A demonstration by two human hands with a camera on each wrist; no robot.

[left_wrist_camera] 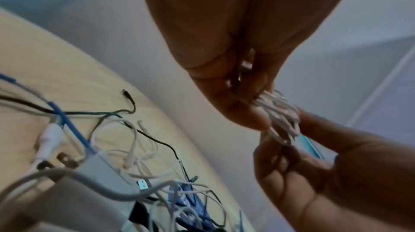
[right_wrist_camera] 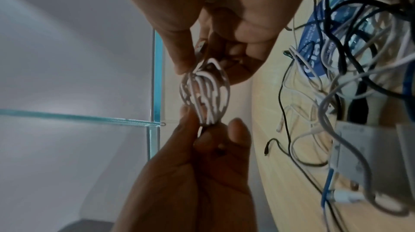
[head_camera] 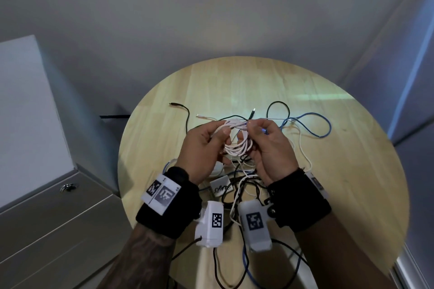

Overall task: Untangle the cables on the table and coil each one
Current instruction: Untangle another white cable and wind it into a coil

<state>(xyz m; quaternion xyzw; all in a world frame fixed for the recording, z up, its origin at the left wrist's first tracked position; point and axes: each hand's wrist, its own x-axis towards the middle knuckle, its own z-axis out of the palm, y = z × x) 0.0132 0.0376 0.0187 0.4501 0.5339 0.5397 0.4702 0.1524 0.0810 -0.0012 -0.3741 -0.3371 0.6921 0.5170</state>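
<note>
Both hands hold one white cable wound into a small coil (head_camera: 234, 139) above the middle of the round wooden table (head_camera: 328, 171). My left hand (head_camera: 219, 135) grips the coil's left side between thumb and fingers. My right hand (head_camera: 252, 128) pinches its upper right side. In the right wrist view the coil (right_wrist_camera: 204, 94) hangs between the right hand (right_wrist_camera: 202, 62) above and the left hand (right_wrist_camera: 213, 129) below. The left wrist view shows the coil (left_wrist_camera: 280, 111) pinched by the left hand (left_wrist_camera: 249, 111). A tangle of black, white and blue cables (head_camera: 242, 178) lies under the hands.
A black cable (head_camera: 185, 115) trails to the far left and a blue cable (head_camera: 314, 122) loops at the far right. A white adapter block (head_camera: 220, 186) sits in the tangle. A grey cabinet (head_camera: 47, 206) stands left of the table.
</note>
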